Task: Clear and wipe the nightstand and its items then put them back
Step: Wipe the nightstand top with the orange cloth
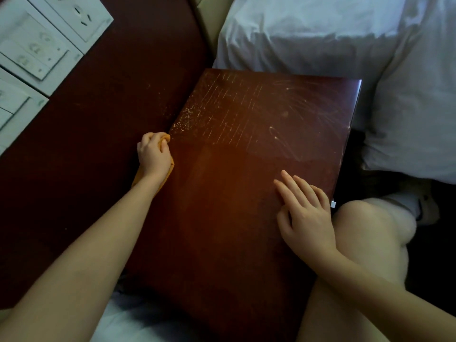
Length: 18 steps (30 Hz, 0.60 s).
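Note:
The nightstand top is dark red-brown wood with nothing standing on it; wet streaks and droplets shine on its far half. My left hand grips a bunched orange cloth at the top's left edge, against the wooden wall panel. Part of the cloth hangs below my wrist. My right hand lies flat on the near right part of the top, fingers straight and spread, pointing away from me.
A dark wooden wall panel runs along the left, with white switch and socket plates at its upper left. White bedding lies beyond and to the right. My bare knee is beside the right edge.

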Tool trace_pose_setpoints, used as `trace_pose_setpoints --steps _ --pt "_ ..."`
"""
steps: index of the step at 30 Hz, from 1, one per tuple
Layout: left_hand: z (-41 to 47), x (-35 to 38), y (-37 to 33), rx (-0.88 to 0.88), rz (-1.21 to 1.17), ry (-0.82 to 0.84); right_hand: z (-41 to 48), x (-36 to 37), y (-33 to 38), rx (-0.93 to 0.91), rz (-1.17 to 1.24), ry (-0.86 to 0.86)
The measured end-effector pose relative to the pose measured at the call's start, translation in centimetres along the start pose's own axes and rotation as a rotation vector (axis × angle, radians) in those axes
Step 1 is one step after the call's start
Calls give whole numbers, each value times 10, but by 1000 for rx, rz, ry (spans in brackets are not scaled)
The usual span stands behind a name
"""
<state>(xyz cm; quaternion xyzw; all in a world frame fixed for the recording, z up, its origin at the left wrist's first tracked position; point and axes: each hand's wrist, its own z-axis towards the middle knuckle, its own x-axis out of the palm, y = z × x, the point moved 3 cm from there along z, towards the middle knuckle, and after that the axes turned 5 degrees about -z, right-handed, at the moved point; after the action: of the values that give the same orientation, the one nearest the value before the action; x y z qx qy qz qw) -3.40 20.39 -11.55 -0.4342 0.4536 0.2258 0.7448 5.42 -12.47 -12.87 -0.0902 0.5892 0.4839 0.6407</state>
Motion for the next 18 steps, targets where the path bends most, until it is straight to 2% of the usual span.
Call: trace_pose_setpoints --steps 7,10,12,16,18 --pt "-20 -10 11 285 -9 231 -1 -1 0 -3 2 -7" --pt "-15 -13 14 349 36 225 -1 -1 0 2 9 -3" --pt "-10 -10 13 259 35 140 -1 -1 -1 6 10 -2" --pt "-3 1 1 -44 14 -37 -1 -1 0 8 6 -8" --pt "-1 5 -7 -114 27 -88 -1 -2 0 11 5 -8"
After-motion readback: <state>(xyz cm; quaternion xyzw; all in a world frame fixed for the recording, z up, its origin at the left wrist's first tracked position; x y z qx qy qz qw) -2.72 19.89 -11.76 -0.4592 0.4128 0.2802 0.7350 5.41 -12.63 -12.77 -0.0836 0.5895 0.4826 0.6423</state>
